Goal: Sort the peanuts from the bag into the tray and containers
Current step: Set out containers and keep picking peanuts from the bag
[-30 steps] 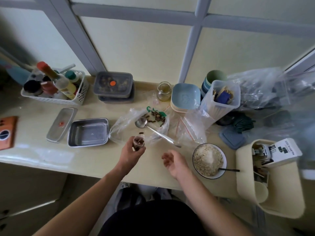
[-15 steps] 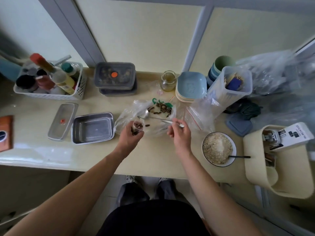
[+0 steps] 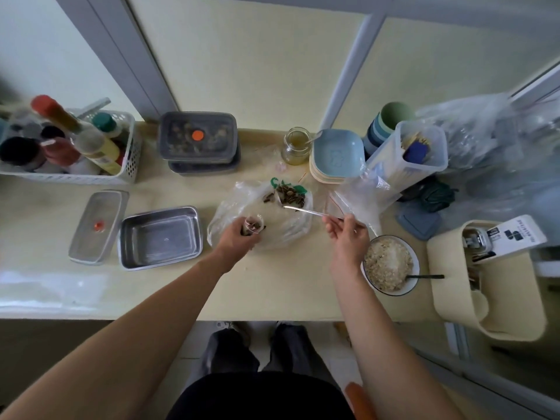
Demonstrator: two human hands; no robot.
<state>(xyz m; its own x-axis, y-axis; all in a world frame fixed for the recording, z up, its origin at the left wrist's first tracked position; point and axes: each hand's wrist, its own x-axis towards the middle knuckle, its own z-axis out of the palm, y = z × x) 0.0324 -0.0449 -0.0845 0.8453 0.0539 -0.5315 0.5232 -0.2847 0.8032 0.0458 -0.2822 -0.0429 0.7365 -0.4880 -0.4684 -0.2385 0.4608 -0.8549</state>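
- Cream-yellow laminate counter [image 3: 272, 292] runs the full width of the view, set against a wall of pale frosted panes in grey frames [image 3: 145, 71].
- The floor below the counter edge is tiled; the person's dark trousers and shoes show there.
- A clear plastic bag [image 3: 230, 207] lies open at mid-counter, with dark peanuts [image 3: 288, 196] heaped in its far right part.
- A metal spoon [image 3: 306, 211] lies with its long axis roughly across the counter, slightly tilted. Its bowl end points left into the peanuts and its handle runs right and nearer.
- The right hand [image 3: 345, 234] pinches the handle end of the spoon between thumb and fingers.
- The left hand [image 3: 235, 239] is curled round a small clear cup [image 3: 254, 226], held upright over the bag's near side, with a few peanuts inside.
- A steel tray [image 3: 160, 236] sits just left of the bag, its long axis across the counter; its lid [image 3: 97, 225] lies beside it, further left.
- Two stacked dark lidded containers [image 3: 198, 140] stand behind the tray.
- A bowl of pale grain [image 3: 389, 263] stands just right of the right hand.
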